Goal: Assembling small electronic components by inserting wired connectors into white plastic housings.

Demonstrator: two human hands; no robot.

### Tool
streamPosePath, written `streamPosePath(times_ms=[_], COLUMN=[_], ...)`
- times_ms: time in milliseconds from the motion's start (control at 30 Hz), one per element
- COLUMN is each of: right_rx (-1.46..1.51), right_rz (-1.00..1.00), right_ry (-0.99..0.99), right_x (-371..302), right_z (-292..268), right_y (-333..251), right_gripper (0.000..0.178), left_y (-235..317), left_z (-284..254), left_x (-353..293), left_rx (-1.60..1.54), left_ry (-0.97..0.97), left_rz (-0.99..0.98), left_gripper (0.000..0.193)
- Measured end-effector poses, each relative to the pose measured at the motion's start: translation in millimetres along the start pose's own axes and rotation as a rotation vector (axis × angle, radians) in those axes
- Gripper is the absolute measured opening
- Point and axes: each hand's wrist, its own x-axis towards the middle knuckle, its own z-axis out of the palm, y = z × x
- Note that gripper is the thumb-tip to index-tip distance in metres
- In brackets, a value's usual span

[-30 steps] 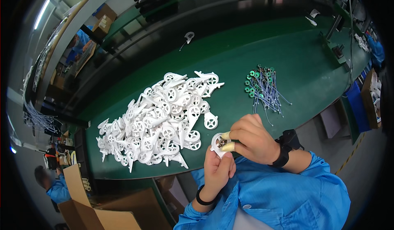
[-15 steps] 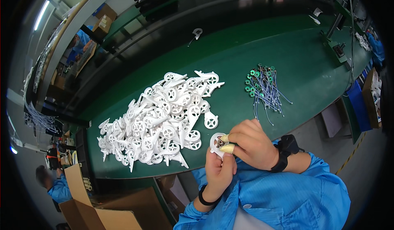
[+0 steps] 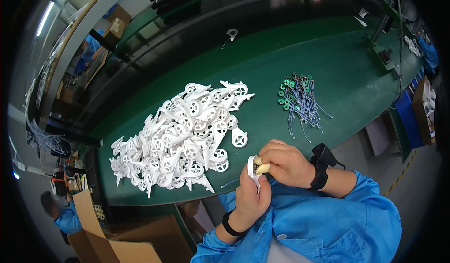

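In my left hand [image 3: 251, 199] is a white plastic ring-shaped housing [image 3: 251, 166], gripped low by thumb and fingers and tilted so its ring stands nearly edge-on. My right hand [image 3: 290, 167], with yellow finger cots on two fingertips, pinches a small round wired part [image 3: 256, 167] at the ring's opening. Fingertips mostly hide that part. A thin blue-grey wire [image 3: 229, 183] sticks out to the left beside my left hand. Left of my hands lies a large heap of similar white housings [image 3: 183, 136]. A bunch of wired parts with green round boards [image 3: 302, 101] lies beyond my right hand.
One white housing with a wire [image 3: 232, 34] lies at the table's back. A green metal stand [image 3: 382, 56] rises at the right. Open cardboard boxes [image 3: 136, 251] stand below the front edge at left. Another person in blue [image 3: 68, 215] is at far left.
The housing has turned in my left hand from facing up to nearly edge-on. My right fingers have stayed at its ring, and the wire now shows to the left.
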Motion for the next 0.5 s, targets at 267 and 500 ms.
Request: streamPosePath(times_ms=[267, 500], right_rx=[-0.066, 0.089], right_rz=[0.045, 0.226], right_ry=[-0.014, 0.114], right_x=[-4.0, -1.4], right_z=[7.2, -14.2], right_y=[5.7, -13.8], right_gripper=[0.008, 0.018], left_y=[0.9, 4.2], left_z=[4.1, -5.5], left_x=[1.2, 12.0], left_rx=[0.075, -0.939], left_ry=[-0.058, -0.080], left_rz=[-0.176, -0.558], left_gripper=[0.044, 0.026])
